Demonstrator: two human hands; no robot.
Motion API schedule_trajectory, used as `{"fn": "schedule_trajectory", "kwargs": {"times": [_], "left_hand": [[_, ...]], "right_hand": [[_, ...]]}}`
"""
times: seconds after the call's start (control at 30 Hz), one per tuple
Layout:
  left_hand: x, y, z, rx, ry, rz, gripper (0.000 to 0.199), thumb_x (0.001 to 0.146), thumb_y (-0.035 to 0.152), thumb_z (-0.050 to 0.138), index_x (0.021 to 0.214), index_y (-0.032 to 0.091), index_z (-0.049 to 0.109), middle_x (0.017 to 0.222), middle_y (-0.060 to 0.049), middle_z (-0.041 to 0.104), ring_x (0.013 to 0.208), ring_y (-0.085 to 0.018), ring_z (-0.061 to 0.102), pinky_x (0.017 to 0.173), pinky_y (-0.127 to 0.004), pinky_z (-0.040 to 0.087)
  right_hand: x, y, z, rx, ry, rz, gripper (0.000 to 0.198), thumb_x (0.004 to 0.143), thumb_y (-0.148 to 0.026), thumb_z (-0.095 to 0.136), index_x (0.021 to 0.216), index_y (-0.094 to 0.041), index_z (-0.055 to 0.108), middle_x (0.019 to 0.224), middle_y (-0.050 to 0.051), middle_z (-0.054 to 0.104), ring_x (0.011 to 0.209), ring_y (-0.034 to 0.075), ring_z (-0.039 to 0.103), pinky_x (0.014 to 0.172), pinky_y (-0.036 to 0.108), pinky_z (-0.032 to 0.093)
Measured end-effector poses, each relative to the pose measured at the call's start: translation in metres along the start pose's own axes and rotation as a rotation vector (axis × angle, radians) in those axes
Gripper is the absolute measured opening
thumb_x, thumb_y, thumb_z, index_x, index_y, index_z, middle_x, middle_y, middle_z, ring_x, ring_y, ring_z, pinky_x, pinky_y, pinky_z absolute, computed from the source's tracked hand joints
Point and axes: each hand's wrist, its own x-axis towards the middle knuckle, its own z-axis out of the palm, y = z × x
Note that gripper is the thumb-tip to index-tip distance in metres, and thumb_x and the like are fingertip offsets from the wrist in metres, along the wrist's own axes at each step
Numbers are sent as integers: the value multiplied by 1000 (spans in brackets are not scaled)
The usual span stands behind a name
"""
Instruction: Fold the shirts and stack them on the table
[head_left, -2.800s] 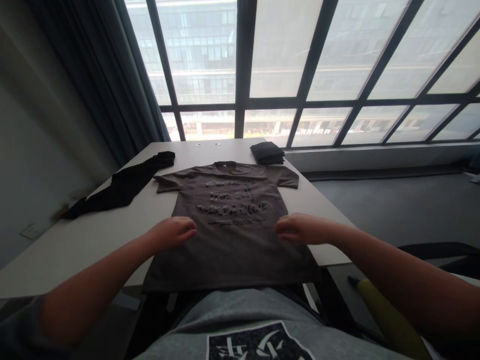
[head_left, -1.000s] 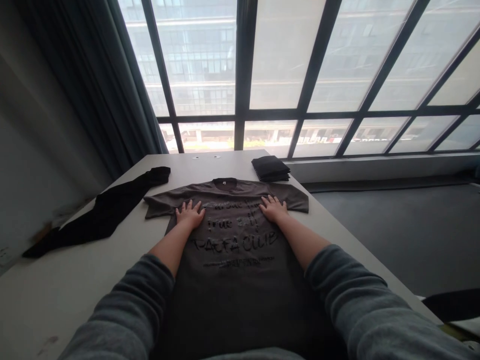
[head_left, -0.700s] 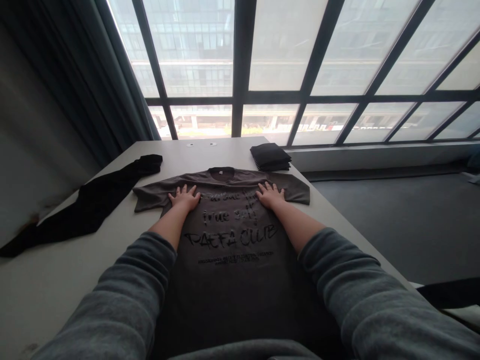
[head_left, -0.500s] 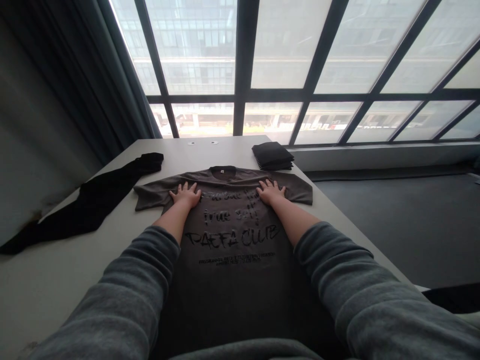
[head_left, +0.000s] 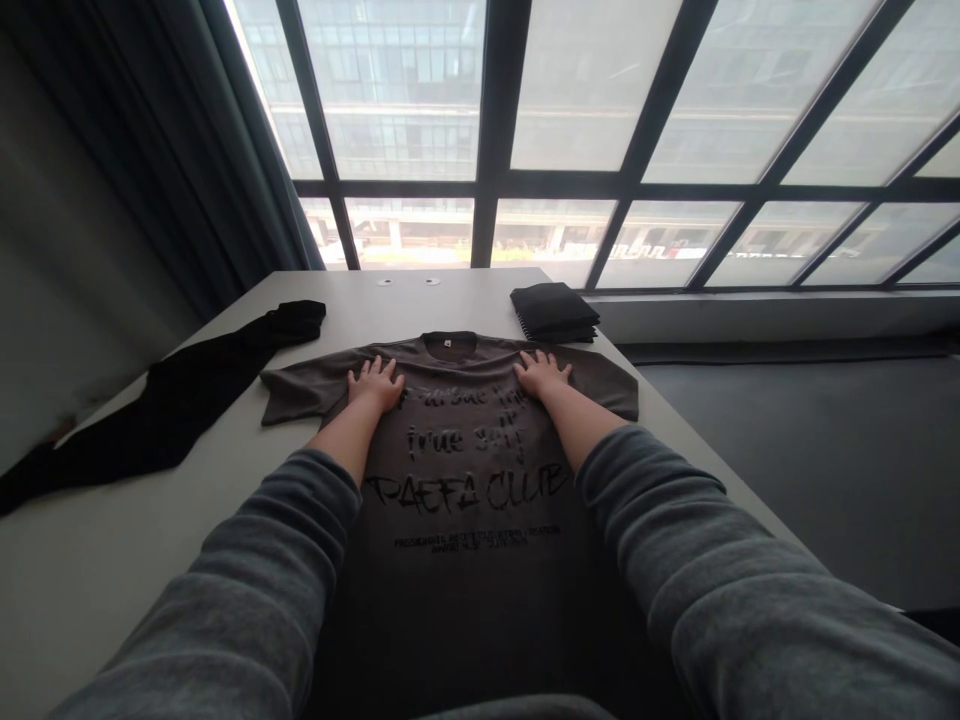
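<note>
A dark grey-brown T-shirt [head_left: 465, 480] with black lettering lies spread out, print side up, its collar toward the window and both sleeves out to the sides. My left hand [head_left: 376, 384] rests flat on the upper chest near the left sleeve, fingers spread. Level with it on the other side, my right hand [head_left: 543, 375] lies flat with fingers apart, touching the cloth beside the top line of print. Neither hand grips the fabric. The shirt's lower part runs toward my body and its hem is hidden.
The shirt lies on a white table [head_left: 345, 300]. A long black garment [head_left: 187, 400] stretches along its left edge. At the far right corner sits a stack of folded black cloth [head_left: 555, 312]. Beyond are a large window [head_left: 570, 90] and a dark curtain [head_left: 172, 130].
The view has shifted slightly. Both hands stay spread on the upper chest of the T-shirt, with my right hand a little farther up. The shirt lies much as before.
</note>
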Motion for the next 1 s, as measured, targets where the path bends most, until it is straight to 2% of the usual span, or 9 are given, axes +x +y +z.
{"fn": "schedule_trajectory", "kwargs": {"times": [0.1, 0.2, 0.4, 0.67, 0.8, 0.87, 0.93, 1.0], "left_hand": [[0, 0, 1, -8, 0, -13, 75, 101, 64, 26, 169, 33, 34, 179, -5, 19, 164, -34, 19, 129, -65, 15], [-1, 0, 1, -13, 10, -17, 75, 101, 65, 27, 168, 34, 35, 179, -4, 20, 164, -34, 20, 129, -64, 15], [-3, 1, -1, -12, 6, -24, 73, 101, 64, 29, 168, 34, 36, 179, -4, 22, 163, -35, 22, 129, -63, 16], [-1, 3, -3, -16, 12, -36, 72, 102, 62, 29, 167, 34, 37, 179, -5, 23, 163, -34, 23, 129, -63, 17], [3, 4, -3, -21, 28, -64, 70, 102, 61, 31, 166, 34, 40, 178, -4, 26, 163, -35, 22, 129, -65, 17], [2, 5, -2, -21, 77, -77, 67, 102, 58, 33, 162, 32, 46, 176, -6, 30, 163, -35, 21, 129, -67, 16], [1, 7, -2, -11, 165, -66, 61, 102, 53, 37, 154, 28, 55, 173, -7, 36, 162, -35, 22, 129, -66, 15], [-2, 9, -2, 0, 244, -36, 54, 101, 45, 39, 146, 25, 62, 168, -9, 44, 159, -35, 27, 131, -64, 14]], "right_hand": [[17, 6, -1, 69, 127, 141, 77, 105, -64, 18, 172, -25, 25, 178, 17, 17, 162, 38, 18, 126, 70, 10], [38, 14, -3, 104, 141, 211, 77, 106, -62, 17, 171, -22, 27, 175, 19, 25, 161, 41, 19, 125, 74, 6], [76, 25, -5, 87, 129, 195, 73, 106, -60, 21, 164, -21, 43, 167, 22, 40, 157, 46, 25, 120, 80, 4], [108, 35, -8, 44, 89, 143, 73, 106, -61, 17, 167, -26, 36, 172, 18, 33, 158, 45, 22, 119, 79, 14], [102, 35, -9, 48, 134, 138, 72, 106, -61, 20, 162, -23, 44, 166, 21, 40, 152, 46, 31, 118, 77, 19], [90, 31, -10, 25, 218, 104, 68, 107, -56, 21, 157, -19, 51, 160, 24, 45, 146, 45, 37, 118, 73, 23], [74, 24, -12, -42, 310, -5, 62, 107, -47, 24, 153, -17, 54, 158, 24, 47, 144, 43, 38, 120, 68, 22], [58, 13, -13, -122, 321, -153, 58, 106, -40, 28, 153, -17, 55, 159, 22, 46, 144, 42, 36, 122, 63, 20]]}}
